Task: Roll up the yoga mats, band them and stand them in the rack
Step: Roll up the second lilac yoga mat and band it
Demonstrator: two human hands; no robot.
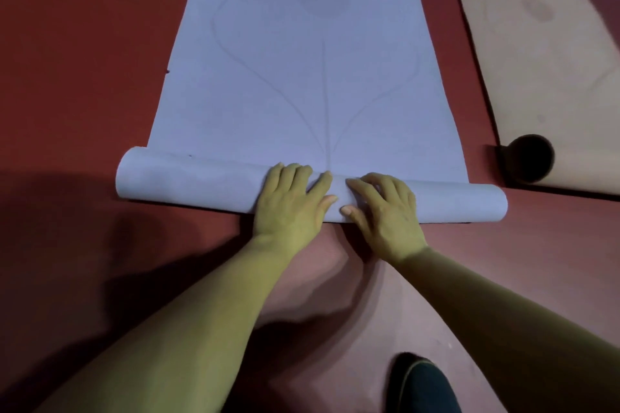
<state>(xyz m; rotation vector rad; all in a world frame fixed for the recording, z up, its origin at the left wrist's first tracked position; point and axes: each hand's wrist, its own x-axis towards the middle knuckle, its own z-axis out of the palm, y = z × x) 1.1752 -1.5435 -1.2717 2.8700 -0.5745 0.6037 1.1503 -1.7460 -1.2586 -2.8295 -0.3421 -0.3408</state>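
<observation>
Pressing side by side, the left hand (291,203) and right hand (384,209) lie palm-down, fingers spread over the rolled end of the blue mat (201,183) — neither clasps it — on the red floor (84,43); beyond, its flat length stretches away, a beige mat (543,70) at right.

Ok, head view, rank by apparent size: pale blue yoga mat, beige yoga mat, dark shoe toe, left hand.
Pale blue yoga mat
Beige yoga mat, cropped by the frame
Left hand and dark shoe toe: alike, shoe nearer, unranked
</observation>
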